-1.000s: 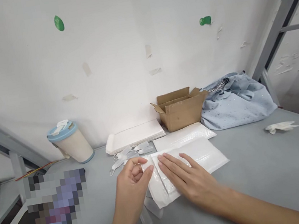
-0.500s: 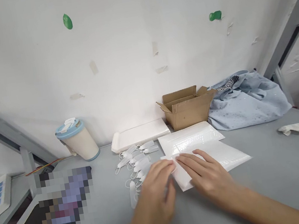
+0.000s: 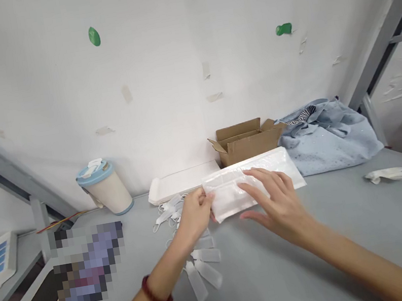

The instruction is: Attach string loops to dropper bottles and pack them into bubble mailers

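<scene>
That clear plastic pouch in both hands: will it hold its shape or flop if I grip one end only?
The plastic pouch would probably sag: it is thin film. The left hand pinches one end while the right hand steadies its middle, which hints it needs support. Its glossy surface may be slippery, and it looks light.

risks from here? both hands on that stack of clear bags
1. The left hand pinches only the end of the stack of clear bags, and the right hand rests open on it; slick film could let bags fan out or slide off.
2. Small plastic vials lie loose under the left forearm; a sweep could likely scatter them.
3. The cardboard box sits close behind; pushing the stack back might bump it.
</scene>
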Motion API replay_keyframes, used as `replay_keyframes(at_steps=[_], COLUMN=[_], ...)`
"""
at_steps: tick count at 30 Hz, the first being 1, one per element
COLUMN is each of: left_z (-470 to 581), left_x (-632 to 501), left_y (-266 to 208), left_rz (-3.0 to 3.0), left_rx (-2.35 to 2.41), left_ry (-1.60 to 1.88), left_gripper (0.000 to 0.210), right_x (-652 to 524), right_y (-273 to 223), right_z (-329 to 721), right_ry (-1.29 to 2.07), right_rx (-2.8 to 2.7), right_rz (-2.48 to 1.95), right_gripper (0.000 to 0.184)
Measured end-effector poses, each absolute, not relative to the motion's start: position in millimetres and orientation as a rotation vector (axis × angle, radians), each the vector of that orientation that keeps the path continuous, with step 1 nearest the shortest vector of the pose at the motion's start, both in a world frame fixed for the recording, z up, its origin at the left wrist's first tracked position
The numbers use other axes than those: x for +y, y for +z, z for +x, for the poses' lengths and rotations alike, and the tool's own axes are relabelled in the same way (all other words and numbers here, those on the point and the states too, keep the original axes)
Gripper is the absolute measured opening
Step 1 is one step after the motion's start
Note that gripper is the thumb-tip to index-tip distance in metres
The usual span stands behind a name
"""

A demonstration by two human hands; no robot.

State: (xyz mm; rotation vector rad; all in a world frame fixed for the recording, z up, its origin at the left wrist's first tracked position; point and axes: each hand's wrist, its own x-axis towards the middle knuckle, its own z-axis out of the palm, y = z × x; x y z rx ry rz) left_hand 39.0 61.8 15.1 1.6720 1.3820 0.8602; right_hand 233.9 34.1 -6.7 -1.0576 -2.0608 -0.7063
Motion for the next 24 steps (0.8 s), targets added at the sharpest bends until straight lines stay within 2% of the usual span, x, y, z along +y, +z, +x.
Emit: replay_keyframes(at_steps=[4, 8, 13, 17, 21, 24], left_z=[52.0, 47.0, 13.4, -9.0, -16.0, -15.9], left_x=[92.5, 99.8, 114.4, 135.7, 146.1, 146.3], left_y=[-3.1, -6.2, 12.9, 15.7, 9.6, 7.5], left_rz=[1.647, 1.763, 2.092, 2.331, 2.453, 2.514], left_rx=[1.425, 1.512, 1.730, 1.750, 1.735, 1.724], left_ry=[0.717, 0.632, 0.679, 0.530, 0.396, 0.398], left_gripper=[0.016, 0.020, 0.023, 0.013, 0.022, 0.024], right_x=[50.9, 56.8, 55.7, 59.0, 61.7, 60.8], right_y=[-28.3, -38.6, -37.6, -40.3, -42.6, -42.5], right_z=[241.2, 243.0, 240.7, 242.6, 243.1, 240.6], right_ry=[-0.576, -0.559, -0.584, -0.596, -0.572, -0.571], right_rx=[-2.278, -2.331, -2.356, -2.418, -2.438, -2.426], right_rz=[-1.317, -1.353, -1.395, -1.462, -1.501, -1.526], right_gripper=[0.017, 0.018, 0.033, 0.048, 0.058, 0.059])
